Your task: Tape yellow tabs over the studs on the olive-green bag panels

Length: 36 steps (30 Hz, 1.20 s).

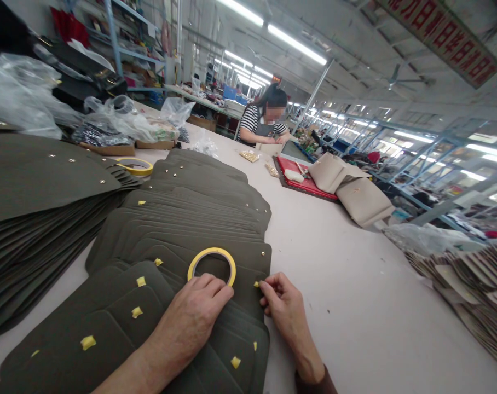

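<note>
Workshop: shelving and strip lights receding into blur, a red-lettered banner (449,41) running off the top edge. Table (355,295), pale, extending beneath everything. Far left: clear plastic bags (18,93), contents hard to make out; below, a fanned stack of dark panels (47,175), leaving the frame. Next, a spare tape roll (140,172), lying flat. Centre: overlapping dark panels (191,216), bearing yellow tape bits (88,343). Left hand (195,309), gripping the near rim of a yellow tape roll (212,251) above those panels, fingers covering that part and fingertips hiding. Right hand (285,306), thumb and forefinger pinching a tape scrap (256,284) by a panel's right edge; whether it is sticking there, cannot tell. Beyond, a co-worker (252,126), hands partly hiding behind a beige piece. Rightward, a red tray (306,180), beige pieces (363,200) overlapping its corner. Far right, layered pieces (470,279), running out of frame.
</note>
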Motion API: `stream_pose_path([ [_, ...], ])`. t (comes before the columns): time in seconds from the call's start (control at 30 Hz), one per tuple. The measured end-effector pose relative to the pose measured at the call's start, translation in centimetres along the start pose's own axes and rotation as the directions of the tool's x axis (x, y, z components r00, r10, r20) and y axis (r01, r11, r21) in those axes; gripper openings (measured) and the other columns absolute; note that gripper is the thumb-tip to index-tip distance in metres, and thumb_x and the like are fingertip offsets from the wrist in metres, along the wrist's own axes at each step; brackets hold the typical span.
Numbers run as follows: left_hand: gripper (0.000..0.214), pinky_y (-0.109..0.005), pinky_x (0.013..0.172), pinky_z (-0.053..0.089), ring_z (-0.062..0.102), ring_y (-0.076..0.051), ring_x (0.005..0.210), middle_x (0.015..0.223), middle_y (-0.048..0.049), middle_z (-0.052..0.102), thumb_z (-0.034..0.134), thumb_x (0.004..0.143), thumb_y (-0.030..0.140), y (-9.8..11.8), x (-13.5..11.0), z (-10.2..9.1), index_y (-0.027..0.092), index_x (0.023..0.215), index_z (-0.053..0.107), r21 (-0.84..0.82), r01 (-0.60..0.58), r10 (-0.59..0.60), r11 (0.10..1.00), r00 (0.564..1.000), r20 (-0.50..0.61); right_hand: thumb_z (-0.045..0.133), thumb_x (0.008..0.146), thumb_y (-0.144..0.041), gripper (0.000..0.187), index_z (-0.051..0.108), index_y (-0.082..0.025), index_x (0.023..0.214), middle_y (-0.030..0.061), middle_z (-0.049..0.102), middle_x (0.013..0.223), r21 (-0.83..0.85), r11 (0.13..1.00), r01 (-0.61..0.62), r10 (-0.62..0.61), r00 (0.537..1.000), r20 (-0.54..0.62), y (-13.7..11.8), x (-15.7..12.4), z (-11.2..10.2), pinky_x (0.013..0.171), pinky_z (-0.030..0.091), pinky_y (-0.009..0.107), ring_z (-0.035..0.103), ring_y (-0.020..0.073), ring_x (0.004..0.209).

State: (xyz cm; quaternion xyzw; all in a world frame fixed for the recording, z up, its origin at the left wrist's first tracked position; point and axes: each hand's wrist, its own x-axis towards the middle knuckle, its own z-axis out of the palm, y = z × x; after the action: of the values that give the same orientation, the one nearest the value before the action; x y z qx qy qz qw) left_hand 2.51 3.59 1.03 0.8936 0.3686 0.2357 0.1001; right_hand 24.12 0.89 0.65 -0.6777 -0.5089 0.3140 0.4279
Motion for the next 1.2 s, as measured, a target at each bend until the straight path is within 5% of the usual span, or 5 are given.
stream_pose_path([
  [0.5,0.021,-0.03,0.075,0.045,0.056,-0.019,0.083,0.088,-0.0014,0.064,0.051,0.086,0.003,0.0,-0.3,0.8,0.022,0.09,0.059,-0.01,0.024,-0.025,1.0,0.995,-0.095,0.06,0.09,-0.033,0.021,0.069,-0.019,0.077,0.0,0.068,0.065,-0.317,0.898,0.304,-0.316,0.949,0.016,0.2,0.7,0.3,0.056,0.047,0.023,0.063,0.0158,0.058],
  [0.63,0.019,-0.03,0.067,0.048,0.057,-0.019,0.074,0.084,-0.0046,0.063,0.044,0.087,0.007,0.1,-0.4,0.4,0.019,0.092,0.057,0.027,-0.02,0.026,0.999,0.958,-0.285,0.055,0.095,-0.03,0.017,0.067,-0.022,0.104,0.0056,0.072,0.095,-0.439,0.63,0.64,-0.681,0.727,0.083,-0.1,1.8,0.3,0.077,0.054,0.028,0.069,0.02,0.083],
  [0.73,0.021,-0.027,0.066,0.05,0.058,-0.017,0.071,0.082,-0.0053,0.062,0.038,0.094,0.009,0.4,-0.4,-0.7,0.018,0.093,0.057,-0.024,-0.037,0.021,0.999,0.881,-0.472,0.047,0.099,-0.031,0.023,0.063,-0.022,0.112,0.0084,0.071,0.103,-0.503,0.422,0.754,-0.773,0.589,0.235,-1.9,2.4,1.7,0.085,0.053,0.034,0.067,0.0233,0.094],
  [0.97,0.016,-0.028,0.07,0.052,0.059,-0.016,0.076,0.087,-0.0057,0.063,0.044,0.095,0.01,0.7,-1.0,-3.2,0.018,0.101,0.057,-0.138,-0.081,-0.029,0.987,0.758,-0.652,0.034,0.103,-0.038,0.035,0.062,-0.02,0.094,0.0075,0.068,0.079,-0.684,0.332,0.65,-0.584,0.711,0.391,-5.1,1.9,4.5,0.069,0.048,0.038,0.063,0.0258,0.074],
  [1.2,0.014,-0.03,0.068,0.052,0.057,-0.017,0.074,0.087,-0.0073,0.062,0.047,0.094,0.01,0.5,-1.1,-4.1,0.016,0.101,0.057,-0.185,-0.116,-0.043,0.976,0.73,-0.682,0.041,0.098,-0.032,0.024,0.058,-0.023,0.084,0.0059,0.064,0.086,-0.602,0.517,0.609,-0.331,0.791,0.515,-6.6,1.2,4.5,0.064,0.047,0.029,0.065,0.0208,0.073],
])
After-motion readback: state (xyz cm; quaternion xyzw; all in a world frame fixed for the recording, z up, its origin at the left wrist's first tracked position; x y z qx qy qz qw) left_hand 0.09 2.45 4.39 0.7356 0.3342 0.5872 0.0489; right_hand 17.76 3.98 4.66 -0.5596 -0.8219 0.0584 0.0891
